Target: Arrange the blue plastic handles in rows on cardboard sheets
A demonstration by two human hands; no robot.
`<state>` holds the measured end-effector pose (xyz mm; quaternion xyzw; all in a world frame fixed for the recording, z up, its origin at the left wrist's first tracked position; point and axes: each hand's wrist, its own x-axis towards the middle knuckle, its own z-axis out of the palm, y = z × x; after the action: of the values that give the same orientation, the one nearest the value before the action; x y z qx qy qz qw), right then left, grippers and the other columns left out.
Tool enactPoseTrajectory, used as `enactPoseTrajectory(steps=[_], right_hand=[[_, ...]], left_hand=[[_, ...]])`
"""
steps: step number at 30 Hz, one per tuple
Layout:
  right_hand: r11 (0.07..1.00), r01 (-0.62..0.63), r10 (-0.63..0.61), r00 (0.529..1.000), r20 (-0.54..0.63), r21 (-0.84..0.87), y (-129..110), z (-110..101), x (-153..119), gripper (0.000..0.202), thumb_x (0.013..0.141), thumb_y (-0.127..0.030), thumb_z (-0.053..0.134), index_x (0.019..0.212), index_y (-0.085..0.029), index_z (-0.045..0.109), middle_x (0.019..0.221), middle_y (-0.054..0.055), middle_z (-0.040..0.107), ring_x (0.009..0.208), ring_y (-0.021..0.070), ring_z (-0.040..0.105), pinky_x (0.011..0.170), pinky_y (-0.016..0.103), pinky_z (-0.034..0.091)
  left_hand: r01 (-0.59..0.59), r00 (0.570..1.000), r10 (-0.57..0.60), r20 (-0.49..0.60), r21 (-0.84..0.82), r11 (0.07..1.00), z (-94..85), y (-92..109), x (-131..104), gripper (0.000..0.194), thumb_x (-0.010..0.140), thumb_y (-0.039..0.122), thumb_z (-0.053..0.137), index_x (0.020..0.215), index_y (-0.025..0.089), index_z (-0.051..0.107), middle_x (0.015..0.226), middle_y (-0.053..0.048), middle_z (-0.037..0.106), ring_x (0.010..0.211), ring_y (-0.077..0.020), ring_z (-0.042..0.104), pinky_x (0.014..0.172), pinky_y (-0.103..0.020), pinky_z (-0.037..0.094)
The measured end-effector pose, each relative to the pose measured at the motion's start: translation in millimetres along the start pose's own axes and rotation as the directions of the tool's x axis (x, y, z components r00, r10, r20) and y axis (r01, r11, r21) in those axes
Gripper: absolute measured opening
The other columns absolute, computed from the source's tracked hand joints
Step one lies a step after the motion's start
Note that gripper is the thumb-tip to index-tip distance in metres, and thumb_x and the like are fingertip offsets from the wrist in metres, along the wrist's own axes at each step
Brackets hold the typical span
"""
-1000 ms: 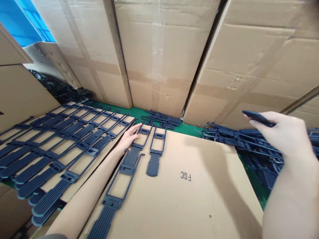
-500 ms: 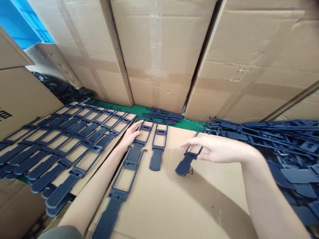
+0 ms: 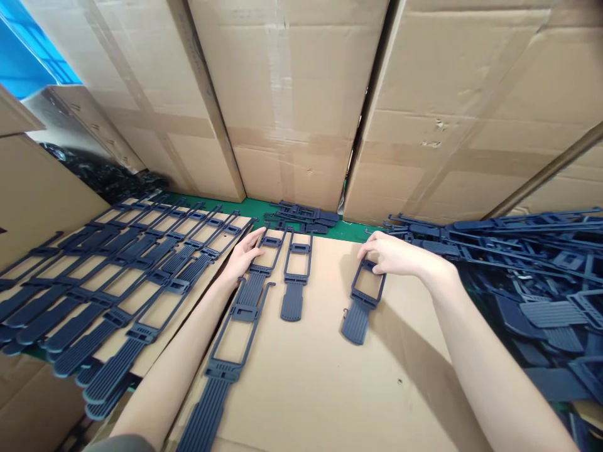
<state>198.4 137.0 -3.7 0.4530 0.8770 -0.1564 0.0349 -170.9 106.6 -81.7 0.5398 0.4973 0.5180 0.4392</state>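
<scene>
My right hand (image 3: 394, 254) grips the top end of a dark blue plastic part (image 3: 358, 323), which has a ribbed paddle and an open rectangular frame. That part is over the cardboard surface (image 3: 320, 389), paddle toward me. At the upper left of this surface, my left hand (image 3: 242, 258) has thumb and fingers closed at the left rail of a similar frame (image 3: 267, 257); its fingertips are partly hidden. Between my hands lies a shorter-looking part (image 3: 293, 301). A further part (image 3: 221, 370) lies nearer me, its upper end meeting the paddle of the one at my left hand.
Overlapping rows of the same parts (image 3: 117, 282) cover cardboard on the left. A tangled heap (image 3: 556, 301) of them lies at right, and a small pile (image 3: 306, 216) sits on the green surface behind. Tall taped cartons (image 3: 292, 113) stand along the back.
My right hand has turned its part more upright, and the paddle has shifted slightly right and toward me. My left hand stays by the same frame. The view has shifted slightly.
</scene>
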Motion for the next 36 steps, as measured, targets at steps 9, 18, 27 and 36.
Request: enactPoseTrajectory(steps=[9, 18, 27, 36], right_hand=[[0.999, 0.037, -0.033, 0.99, -0.14, 0.022, -33, 13, 6, 0.038, 0.071, 0.003, 0.049, 0.099, -0.019, 0.06, 0.103, 0.006, 0.05, 0.079, 0.0155, 0.056, 0.068, 0.026, 0.042], [0.966, 0.24, -0.218, 0.955, -0.201, 0.092, -64, 20, 7, 0.025, 0.077, -0.008, 0.057, 0.099, -0.02, 0.056, 0.105, 0.006, 0.056, 0.096, 0.0207, 0.056, 0.08, 0.03, 0.043], [0.96, 0.23, -0.263, 0.935, -0.238, -0.158, -62, 11, 3, 0.016, 0.072, -0.008, 0.058, 0.082, -0.02, 0.06, 0.087, 0.002, 0.067, 0.093, 0.0225, 0.059, 0.112, 0.054, 0.015], [0.855, 0.462, -0.517, 0.792, -0.325, -0.234, -126, 7, -27, 0.011, 0.081, -0.013, 0.056, 0.085, -0.019, 0.063, 0.084, 0.004, 0.064, 0.087, 0.0206, 0.057, 0.115, 0.048, 0.017]], left_hand=[[0.005, 1.0, -0.005, -0.01, -0.035, 0.999, -2.0, -7, 2, 0.07, 0.065, 0.021, 0.064, 0.134, 0.017, 0.053, 0.144, -0.01, 0.05, 0.136, -0.0311, 0.042, 0.114, -0.046, 0.033], [-0.008, 1.0, 0.008, 0.009, -0.011, 1.0, 0.0, -5, -1, 0.07, 0.066, 0.021, 0.062, 0.136, 0.019, 0.053, 0.143, -0.008, 0.051, 0.136, -0.0306, 0.041, 0.114, -0.045, 0.032], [0.002, 1.0, -0.002, 0.009, -0.006, 1.0, 2.1, -1, -4, 0.069, 0.066, 0.02, 0.062, 0.134, 0.019, 0.053, 0.146, -0.007, 0.048, 0.137, -0.0303, 0.04, 0.115, -0.043, 0.031], [-0.01, 1.0, 0.01, -0.002, -0.028, 1.0, 6.8, 1, -6, 0.069, 0.065, 0.018, 0.059, 0.134, 0.016, 0.053, 0.147, -0.008, 0.046, 0.138, -0.0303, 0.038, 0.115, -0.045, 0.03]])
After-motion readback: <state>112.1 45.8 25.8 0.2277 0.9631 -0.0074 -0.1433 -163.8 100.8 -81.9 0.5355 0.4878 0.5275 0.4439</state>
